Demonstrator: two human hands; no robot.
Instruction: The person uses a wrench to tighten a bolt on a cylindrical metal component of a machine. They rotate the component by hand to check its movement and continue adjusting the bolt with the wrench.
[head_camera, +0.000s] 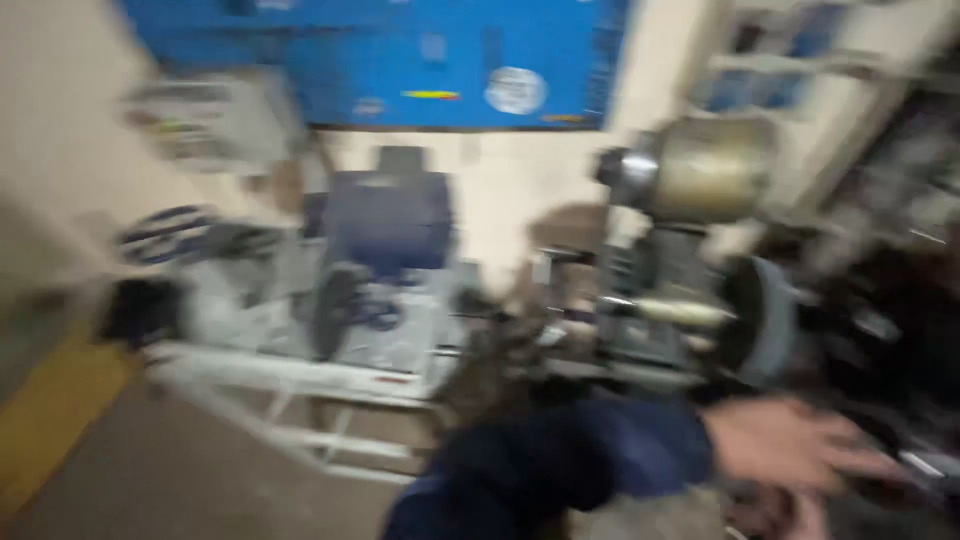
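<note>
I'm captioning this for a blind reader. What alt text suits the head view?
Blurred workshop: a hand in a dark blue sleeve reaches right toward dark machinery. Behind stand a grey machine and a blue wall panel.

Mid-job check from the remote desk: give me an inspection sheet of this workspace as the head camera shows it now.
Surface: white metal frame bearing grey machinery; picture heavily blurred.
Job's things: dark machine parts at right, beside the hand; kind cannot be told.
Clutter: dark blue block-shaped unit, dark wheel, dull metal drum, grey disc.
Hands: one hand in a dark blue sleeve reaches right toward the dark parts; which hand, and its grip, cannot be told. No second hand seen.
Cables: nothing seen clearly.
Surroundings: blue board on a pale wall, yellow floor strip, grey-brown floor.
</note>
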